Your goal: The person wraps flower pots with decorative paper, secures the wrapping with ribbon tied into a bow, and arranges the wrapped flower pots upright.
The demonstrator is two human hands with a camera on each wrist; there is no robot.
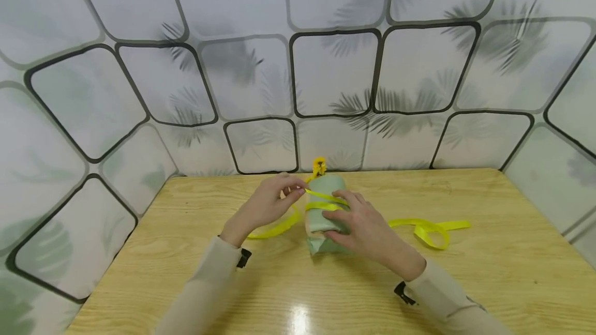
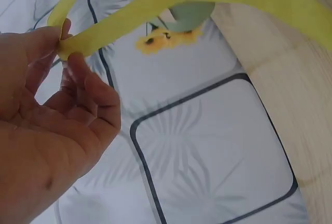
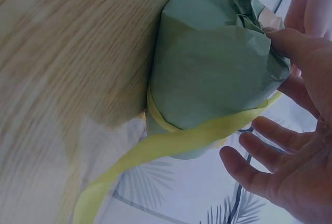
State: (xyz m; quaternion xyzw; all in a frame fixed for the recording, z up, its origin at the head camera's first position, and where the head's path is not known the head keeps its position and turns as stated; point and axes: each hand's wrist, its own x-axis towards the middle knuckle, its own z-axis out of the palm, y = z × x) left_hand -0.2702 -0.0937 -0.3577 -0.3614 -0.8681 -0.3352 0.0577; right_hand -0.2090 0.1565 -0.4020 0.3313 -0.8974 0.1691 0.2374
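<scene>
A bundle wrapped in pale green paper (image 1: 316,221) lies on the table, with yellow ribbon (image 1: 321,206) running around it. To its left, my left hand (image 1: 267,200) pinches a stretch of the ribbon (image 2: 104,33) between thumb and fingertips. My right hand (image 1: 363,226) rests on the bundle's right side. In the right wrist view its thumb touches the folded end of the wrapping (image 3: 218,63), while the other fingers spread near the ribbon (image 3: 181,137) without curling round it. Yellow flowers (image 2: 166,40) show at the bundle's far end.
One ribbon tail (image 1: 279,229) curves over the wooden table (image 1: 298,283) at left, and a looped tail (image 1: 430,234) lies at right. Behind the table's far edge stands a patterned fabric backdrop (image 1: 335,74), which continues along both sides.
</scene>
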